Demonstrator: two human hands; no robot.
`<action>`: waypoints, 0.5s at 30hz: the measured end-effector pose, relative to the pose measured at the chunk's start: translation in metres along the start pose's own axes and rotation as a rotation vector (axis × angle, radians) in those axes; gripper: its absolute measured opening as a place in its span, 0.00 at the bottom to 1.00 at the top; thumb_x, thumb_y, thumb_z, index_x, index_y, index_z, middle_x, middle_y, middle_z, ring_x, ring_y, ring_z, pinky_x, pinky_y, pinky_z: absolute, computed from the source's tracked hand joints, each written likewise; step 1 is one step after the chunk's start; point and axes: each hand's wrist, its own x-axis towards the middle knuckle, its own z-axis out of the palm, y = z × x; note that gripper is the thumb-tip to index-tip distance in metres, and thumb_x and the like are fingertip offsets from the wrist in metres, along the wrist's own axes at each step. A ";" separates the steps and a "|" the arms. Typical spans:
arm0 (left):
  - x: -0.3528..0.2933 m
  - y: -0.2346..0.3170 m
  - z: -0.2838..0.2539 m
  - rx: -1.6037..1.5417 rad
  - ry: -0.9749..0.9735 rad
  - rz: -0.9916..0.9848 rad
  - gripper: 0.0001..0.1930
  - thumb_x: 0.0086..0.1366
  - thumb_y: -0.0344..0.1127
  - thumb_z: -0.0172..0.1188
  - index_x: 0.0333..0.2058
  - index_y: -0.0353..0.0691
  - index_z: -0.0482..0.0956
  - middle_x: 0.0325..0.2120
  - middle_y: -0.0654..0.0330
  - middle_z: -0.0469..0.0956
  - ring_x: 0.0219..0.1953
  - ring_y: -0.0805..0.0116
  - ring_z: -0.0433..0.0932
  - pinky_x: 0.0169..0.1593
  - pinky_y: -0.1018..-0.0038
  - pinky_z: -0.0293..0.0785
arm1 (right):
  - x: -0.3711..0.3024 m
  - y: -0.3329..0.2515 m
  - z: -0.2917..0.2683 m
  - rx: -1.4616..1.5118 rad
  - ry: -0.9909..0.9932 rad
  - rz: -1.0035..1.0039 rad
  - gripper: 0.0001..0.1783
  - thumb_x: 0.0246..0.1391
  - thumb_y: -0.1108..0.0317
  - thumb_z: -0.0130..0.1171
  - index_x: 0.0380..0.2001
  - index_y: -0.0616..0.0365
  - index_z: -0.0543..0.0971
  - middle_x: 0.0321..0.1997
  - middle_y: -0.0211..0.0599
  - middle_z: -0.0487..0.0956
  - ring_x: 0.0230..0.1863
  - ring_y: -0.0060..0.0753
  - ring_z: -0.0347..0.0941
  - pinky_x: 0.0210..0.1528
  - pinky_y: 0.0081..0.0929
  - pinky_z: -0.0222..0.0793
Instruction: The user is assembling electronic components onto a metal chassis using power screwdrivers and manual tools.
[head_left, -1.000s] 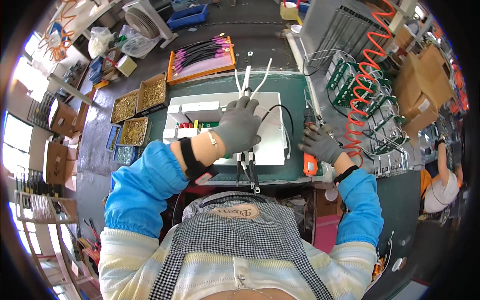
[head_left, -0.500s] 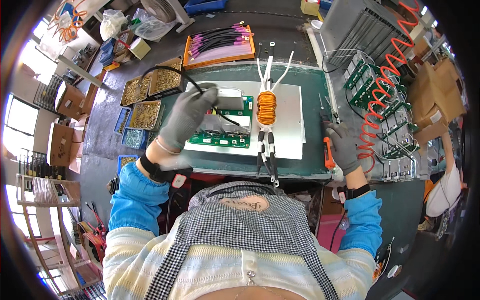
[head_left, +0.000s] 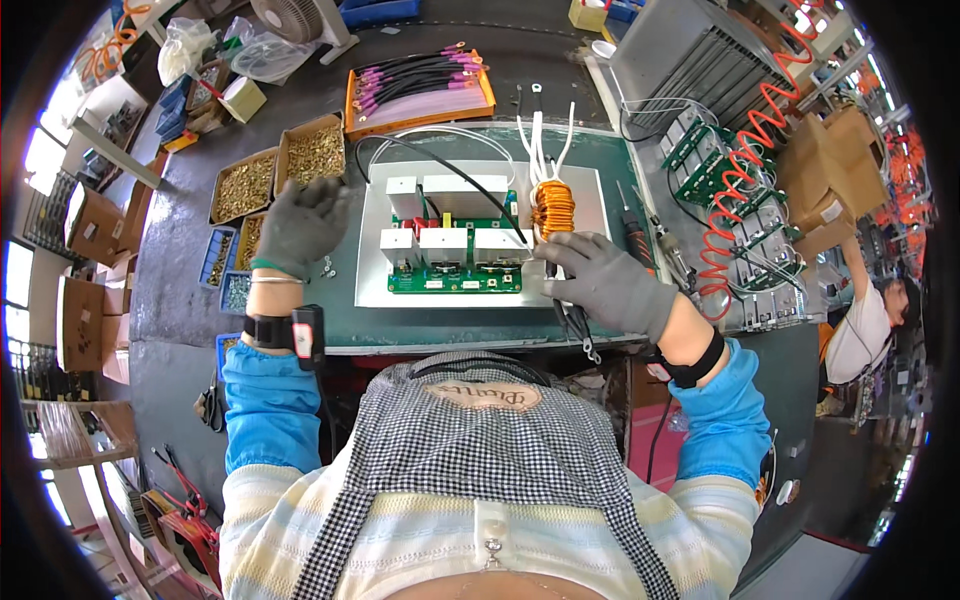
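Note:
A green circuit board with white heat-sink blocks lies on a silver metal plate. A black cable arches over the board, and its end comes down near the board's right edge. My right hand, in a grey glove, reaches over the lower leads of an orange wound coil, with thumb and forefinger apart and fingertips by the cable's end. The hand hides part of those leads. My left hand, also gloved, is open just left of the plate, close to bins of brass-coloured hardware.
An orange tray of black cables stands behind the mat. Right of the plate lies an electric screwdriver, near a coiled red hose and more circuit boards. Small washers lie beside my left hand. A person is at far right.
My left hand has let go of the black cable and moved left toward the bins. My right hand has left the screwdriver and moved left to the coil's leads and the cable's end.

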 end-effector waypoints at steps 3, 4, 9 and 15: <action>-0.015 0.019 -0.020 0.243 0.098 0.181 0.16 0.68 0.45 0.48 0.39 0.37 0.74 0.39 0.57 0.78 0.45 0.62 0.73 0.53 0.68 0.68 | 0.005 0.002 -0.009 0.109 -0.040 0.002 0.14 0.37 0.68 0.61 0.34 0.52 0.77 0.53 0.37 0.70 0.57 0.44 0.66 0.57 0.40 0.63; -0.023 0.026 -0.024 0.210 0.059 0.166 0.14 0.68 0.41 0.48 0.40 0.37 0.76 0.40 0.57 0.78 0.44 0.63 0.74 0.53 0.68 0.68 | 0.006 0.006 -0.009 0.108 -0.041 0.005 0.14 0.37 0.68 0.61 0.34 0.52 0.77 0.53 0.37 0.70 0.57 0.44 0.66 0.57 0.40 0.63; -0.088 -0.016 0.076 0.849 0.000 0.527 0.10 0.65 0.33 0.52 0.42 0.36 0.77 0.41 0.57 0.78 0.43 0.66 0.76 0.51 0.73 0.71 | -0.002 0.024 0.011 0.583 0.174 0.072 0.12 0.38 0.73 0.61 0.32 0.55 0.79 0.46 0.39 0.71 0.48 0.41 0.69 0.49 0.36 0.66; -0.080 -0.089 0.168 1.867 -0.947 1.154 0.19 0.54 0.31 0.62 0.47 0.39 0.75 0.47 0.55 0.74 0.52 0.56 0.71 0.55 0.64 0.68 | -0.015 0.027 0.044 1.292 0.492 0.381 0.10 0.44 0.74 0.57 0.33 0.62 0.79 0.41 0.35 0.71 0.43 0.31 0.70 0.49 0.30 0.65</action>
